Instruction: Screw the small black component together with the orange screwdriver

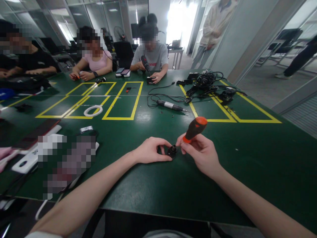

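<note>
My left hand [151,150] is closed around a small black round part [171,151] that rests on the green table [223,172]. My right hand [200,152] grips a screwdriver [194,129] with an orange and black handle, tilted up to the right. Its tip points down at the black part between my two hands. The shaft is hidden by my fingers.
An electric screwdriver [170,106] with a cable lies mid-table, a tangle of black cables [208,86] at the far right, a white ring [93,110] inside yellow tape lines. Phones and white items [32,155] lie at left. Three people sit across; another stands behind.
</note>
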### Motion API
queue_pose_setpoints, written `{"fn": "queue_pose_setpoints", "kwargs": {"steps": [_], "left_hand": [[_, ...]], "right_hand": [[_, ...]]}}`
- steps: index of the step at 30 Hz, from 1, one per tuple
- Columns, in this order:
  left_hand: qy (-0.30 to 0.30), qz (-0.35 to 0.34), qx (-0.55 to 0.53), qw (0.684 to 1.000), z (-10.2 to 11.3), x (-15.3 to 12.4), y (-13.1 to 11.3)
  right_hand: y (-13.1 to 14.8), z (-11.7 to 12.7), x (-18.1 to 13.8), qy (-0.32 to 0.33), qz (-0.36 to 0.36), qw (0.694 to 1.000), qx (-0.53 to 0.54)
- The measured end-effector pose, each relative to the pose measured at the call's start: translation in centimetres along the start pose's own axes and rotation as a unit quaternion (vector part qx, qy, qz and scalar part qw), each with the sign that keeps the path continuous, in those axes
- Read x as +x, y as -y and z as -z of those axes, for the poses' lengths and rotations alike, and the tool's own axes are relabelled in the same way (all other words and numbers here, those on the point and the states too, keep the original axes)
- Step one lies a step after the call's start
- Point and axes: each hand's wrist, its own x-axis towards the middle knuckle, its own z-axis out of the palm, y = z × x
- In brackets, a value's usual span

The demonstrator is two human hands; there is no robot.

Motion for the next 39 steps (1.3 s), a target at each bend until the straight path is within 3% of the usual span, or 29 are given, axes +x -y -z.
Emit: {"fn": "queue_pose_setpoints", "kwargs": {"steps": [9,21,39], "left_hand": [[0.005,0.004,-0.001,1.000,0.04,0.09,0.08],[0.003,0.011,-0.007,1.000,0.01,0.01,0.18],[-0.002,0.038,0.001,0.999,0.07,-0.64,-0.24]], "right_hand": [[-0.07,-0.03,0.18,0.029,-0.012,0.999,0.037],[0.08,0.27,0.22,-0.036,0.018,0.999,-0.032],[-0.05,-0.10,0.20,-0.034,0.066,0.994,-0.083]]}}
